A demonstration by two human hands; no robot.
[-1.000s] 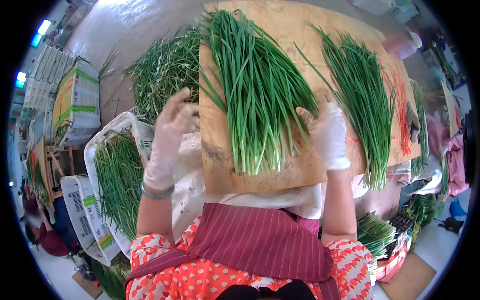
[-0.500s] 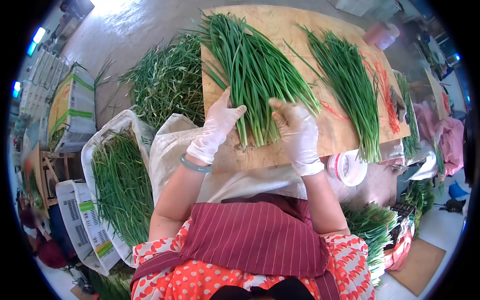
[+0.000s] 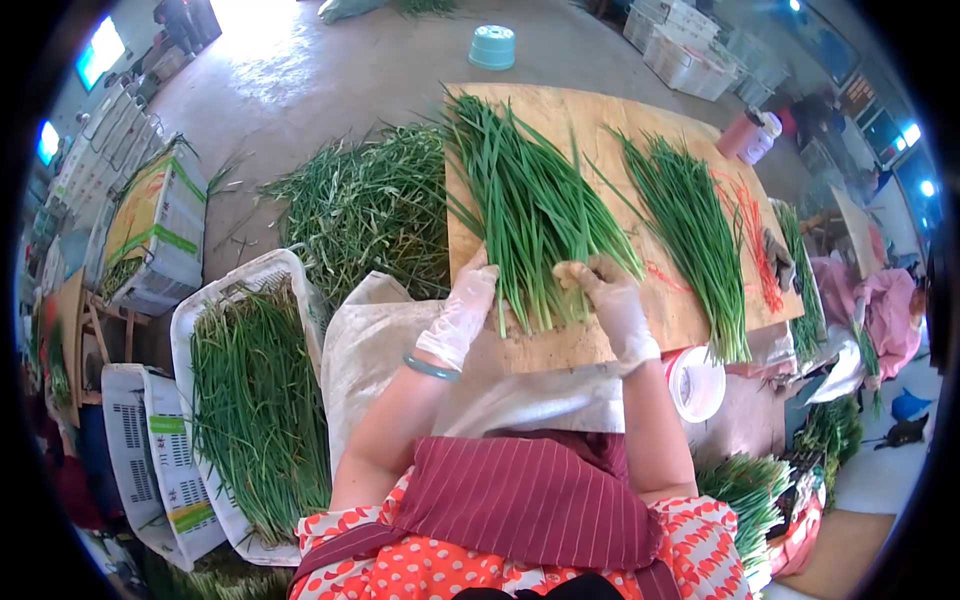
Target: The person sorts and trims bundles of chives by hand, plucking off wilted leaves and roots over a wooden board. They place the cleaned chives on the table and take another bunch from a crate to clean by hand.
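A bunch of garlic chives (image 3: 535, 225) lies spread on the wooden board (image 3: 640, 345), white stem ends toward me. My left hand (image 3: 466, 308), in a thin whitish glove with a bangle at the wrist, closes on the left side of the bunch low on the stems; some of its fingers are hidden. At the right side of the stems, my gloved right hand (image 3: 614, 305) has its fingers curled and pinched on the chives. A second bunch of chives (image 3: 690, 240) lies farther right on the board, apart from both hands.
Red ties (image 3: 752, 240) lie on the board's right side, near a pink container (image 3: 742, 138). Left of the board are a heap of loose greens (image 3: 365, 215) and a white crate (image 3: 285, 265) of chives. A white bucket (image 3: 697, 385) stands below the board's front edge.
The view has tilted up, so the board sits lower in the picture and more floor shows. My right hand's fingers have shifted slightly along the stems; my left hand stays at the bunch's left side.
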